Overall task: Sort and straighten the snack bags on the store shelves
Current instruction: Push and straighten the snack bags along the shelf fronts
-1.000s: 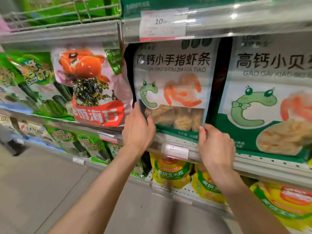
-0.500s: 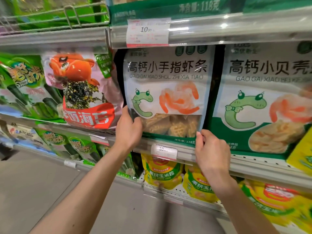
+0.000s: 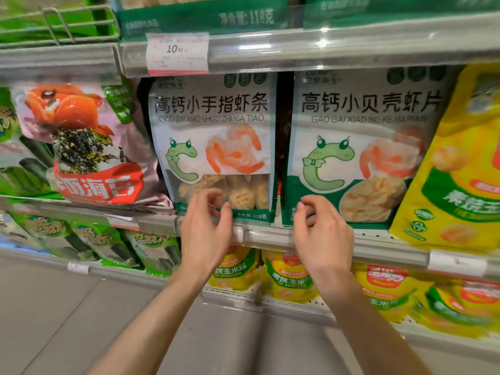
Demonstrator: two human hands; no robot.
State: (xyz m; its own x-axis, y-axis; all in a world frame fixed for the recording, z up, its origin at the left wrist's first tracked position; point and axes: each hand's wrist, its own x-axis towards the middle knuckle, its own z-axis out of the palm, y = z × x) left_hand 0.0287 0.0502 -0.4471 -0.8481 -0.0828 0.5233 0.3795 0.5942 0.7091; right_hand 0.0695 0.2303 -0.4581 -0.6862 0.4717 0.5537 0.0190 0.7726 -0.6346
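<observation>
Head view, looking at the middle shelf [image 3: 270,236]: both hands are up in front of the two white-and-green shrimp snack bags, and neither one is holding anything. The left hand [image 3: 207,228] hangs with fingers loosely curled and apart, its fingertips [image 3: 226,205] just in front of the bottom edge of the left shrimp bag [image 3: 213,136]; I can't tell whether they graze the plastic. The right hand [image 3: 323,231] is the same, fingers spread and bent, hovering at the lower left corner of the right shrimp bag [image 3: 365,147].

Both bags stand upright on the shelf, long side vertical, faces forward, with a dark gap between them. The left bag looks square and straight. The right bag stands a little nearer the aisle and leans slightly, its bottom corner angled toward the gap.

What matters next, as I read it, is that each bag sits directly above and just behind its own hand, so each hand is already the nearer one for its bag. The right hand seems best placed to nudge the right bag's corner back. Further right, a yellow bag [image 3: 460,163] tilts over that bag's edge and likely needs attention too.
</observation>
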